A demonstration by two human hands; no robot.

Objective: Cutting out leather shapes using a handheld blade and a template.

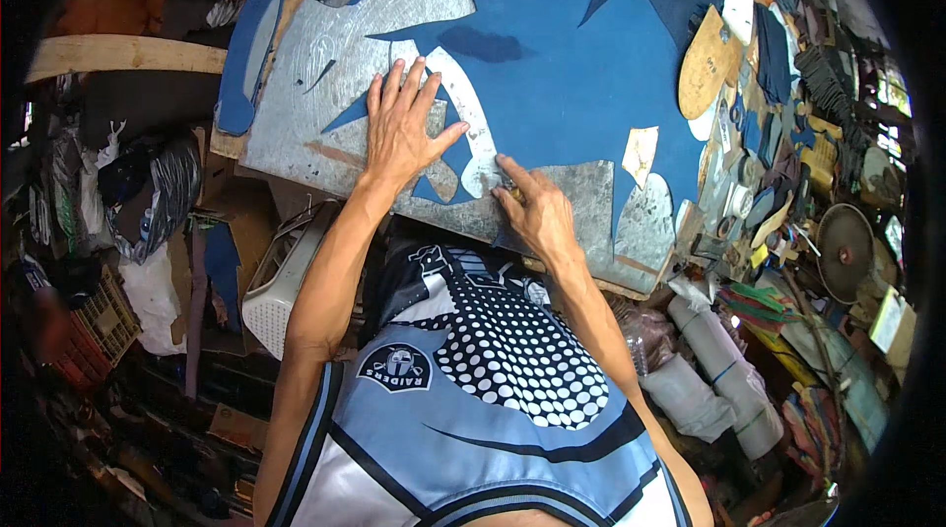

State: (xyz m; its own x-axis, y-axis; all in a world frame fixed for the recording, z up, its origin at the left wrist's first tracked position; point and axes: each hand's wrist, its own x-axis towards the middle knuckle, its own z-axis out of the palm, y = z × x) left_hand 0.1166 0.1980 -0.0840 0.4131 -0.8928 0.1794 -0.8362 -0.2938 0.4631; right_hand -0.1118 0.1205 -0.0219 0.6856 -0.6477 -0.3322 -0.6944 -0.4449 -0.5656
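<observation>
the person in the blue, black and white sleeveless jersey (384, 438) is leaning over a metal-topped worktop (296, 123), and both hands are working at the near edge of a large blue sheet (601, 64). a long, curved white template (471, 103) is lying on that edge, between the two hands. the left hand (397, 133) is spreading open, palm down, its thumb reaching across to the template's left side. the right hand (540, 217) is curling its fingers around something small and yellowish, mostly hidden, so i cannot tell what it is gripping; its index finger is pointing forward, just beside the template's lower end. farther right, a cream pattern piece (641, 153) is resting on the sheet, and a tan oval panel (702, 69) is lying near the clutter. below that side, a plastic-wrapped roll (739, 384) is leaning among bundles.
</observation>
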